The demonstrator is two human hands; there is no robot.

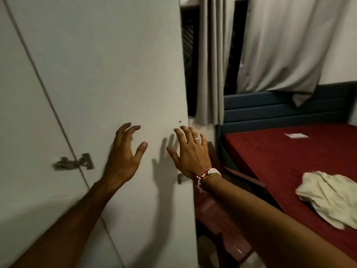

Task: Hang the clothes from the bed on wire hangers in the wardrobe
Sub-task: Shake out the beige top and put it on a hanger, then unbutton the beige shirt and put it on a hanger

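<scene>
White wardrobe door [116, 74] fills the space ahead of both hands. The left hand [123, 153] is raised toward it with its fingers [133, 128] spread and lightly curved, holding nothing. The right hand [191, 155], wearing a ring [197, 139] and a beaded bracelet [208, 174], is spread the same way near the door's edge, also empty. Whether any fingertip touches the panel cannot be told. A small dark hole [180, 121] sits just above the right fingers, a metal handle [182, 179] shows just below that wrist, and a latch [75, 161] lies left of the left fingers, lower down. Well off to the right of the right fingers, a crumpled cream garment [328, 198] lies on the red bed [280, 161], with pale curtains [280, 45] hanging beyond.
</scene>
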